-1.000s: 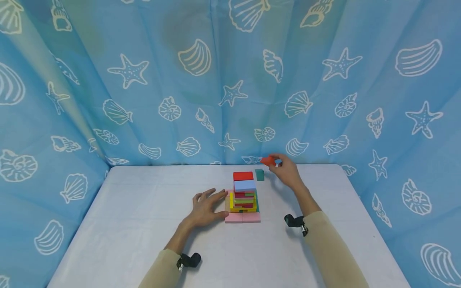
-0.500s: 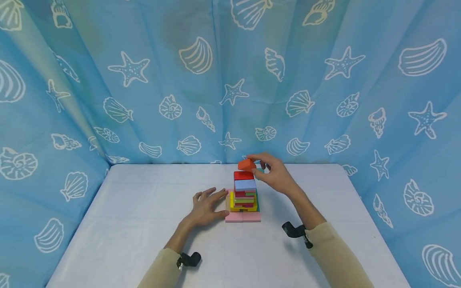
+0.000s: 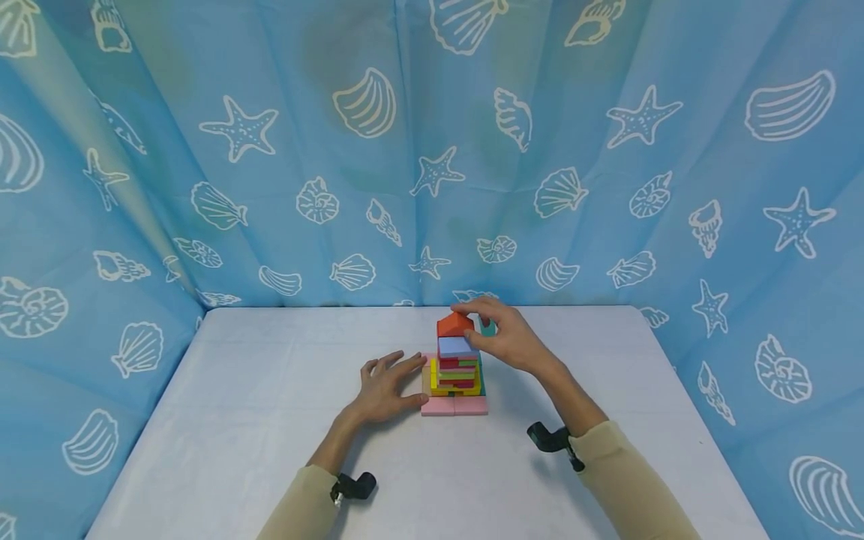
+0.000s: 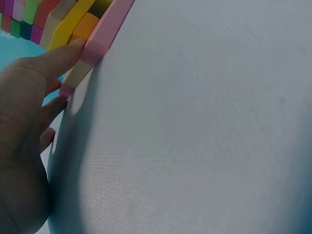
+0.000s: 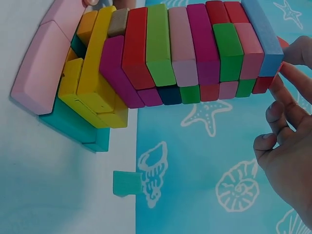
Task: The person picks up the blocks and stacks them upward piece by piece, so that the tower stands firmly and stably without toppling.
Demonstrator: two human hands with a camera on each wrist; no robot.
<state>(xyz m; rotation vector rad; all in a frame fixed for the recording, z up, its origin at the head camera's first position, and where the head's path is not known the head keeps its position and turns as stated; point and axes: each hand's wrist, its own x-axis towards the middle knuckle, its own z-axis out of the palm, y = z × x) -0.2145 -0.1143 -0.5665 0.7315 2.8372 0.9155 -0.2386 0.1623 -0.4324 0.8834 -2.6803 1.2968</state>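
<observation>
A tower of stacked coloured blocks [image 3: 459,371] rises from a base of pink blocks [image 3: 454,406] at mid-table. On its top lies an orange-red roof-shaped block [image 3: 454,325], directly behind the light blue block [image 3: 457,347]. My right hand [image 3: 508,335] pinches the roof-shaped block between thumb and fingers; in the right wrist view it is mostly hidden by the fingers and the light blue block [image 5: 263,36]. Beside the base on the left, my left hand [image 3: 383,390] lies with fingers spread, its fingertips right at the lowest blocks. One fingertip meets the pink edge block [image 4: 104,36].
A loose teal block [image 5: 127,183] stands on the white table [image 3: 270,420], behind and to the right of the tower. Behind the table's back edge hangs a blue shell-patterned curtain [image 3: 304,150]. Yellow blocks [image 5: 97,63] jut out around the tower's lower part.
My right hand has carried the roof-shaped block leftward from beyond the teal block, then lowered it onto the tower's top. The left hand has stayed in place.
</observation>
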